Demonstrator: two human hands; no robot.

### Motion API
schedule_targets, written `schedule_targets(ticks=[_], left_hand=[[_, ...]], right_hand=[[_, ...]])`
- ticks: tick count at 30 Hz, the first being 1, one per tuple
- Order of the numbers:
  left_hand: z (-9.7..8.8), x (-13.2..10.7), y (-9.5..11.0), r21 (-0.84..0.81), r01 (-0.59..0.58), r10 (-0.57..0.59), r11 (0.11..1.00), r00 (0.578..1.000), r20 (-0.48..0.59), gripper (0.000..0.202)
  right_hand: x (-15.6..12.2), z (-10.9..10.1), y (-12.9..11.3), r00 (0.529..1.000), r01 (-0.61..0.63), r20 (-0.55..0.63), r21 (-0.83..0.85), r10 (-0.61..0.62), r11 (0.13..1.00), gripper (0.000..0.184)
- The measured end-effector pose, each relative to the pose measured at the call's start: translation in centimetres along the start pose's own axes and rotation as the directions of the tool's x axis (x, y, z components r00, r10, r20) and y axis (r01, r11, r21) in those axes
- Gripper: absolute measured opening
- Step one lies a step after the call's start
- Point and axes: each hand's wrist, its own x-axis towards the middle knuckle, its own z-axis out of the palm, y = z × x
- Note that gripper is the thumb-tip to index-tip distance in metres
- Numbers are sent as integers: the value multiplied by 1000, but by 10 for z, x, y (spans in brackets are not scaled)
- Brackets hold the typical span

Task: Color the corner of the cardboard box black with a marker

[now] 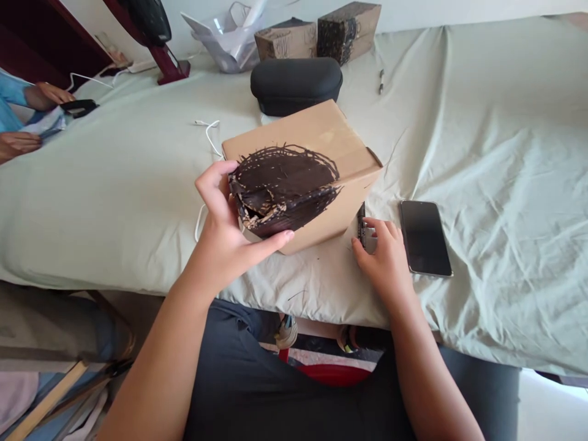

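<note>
A brown cardboard box (321, 141) rests tilted on the cloth-covered table, a large dark scribbled patch (285, 171) spread over one corner and its edges. That corner is torn, with a small dark gap in it. My left hand (225, 226) grips the box there, thumb along the lower face and fingers on the far side. To the right of the box, the fingertips of my right hand (383, 251) close around a slim black object (361, 223) at table level; its kind is partly hidden by the fingers. A dark-screened smartphone (426, 237) lies just right of that hand.
Behind the box sits a black hard case (296, 84). Two smaller cardboard boxes (285, 41) and a clear plastic basket (225, 46) stand by the wall. A pen (381, 81) and a white cable (211, 135) lie on the cloth. Another person's hands (52, 95) are at far left.
</note>
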Motion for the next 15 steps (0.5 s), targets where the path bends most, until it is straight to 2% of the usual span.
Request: schedule_targets(ticks=[3, 8, 15], left_hand=[[-2, 2, -5, -6, -36, 36, 999, 999, 11, 96], [-2, 5, -14, -1, -33, 33, 999, 999, 11, 103], [-1, -8, -11, 213, -97, 93, 972, 995, 31, 104]], right_hand=[[1, 1, 1, 1000, -4, 16, 1, 4, 1000, 43], [2, 5, 5, 1000, 8, 19, -58, -7, 998, 44], [4, 10, 4, 998, 63, 25, -201, -60, 978, 47]])
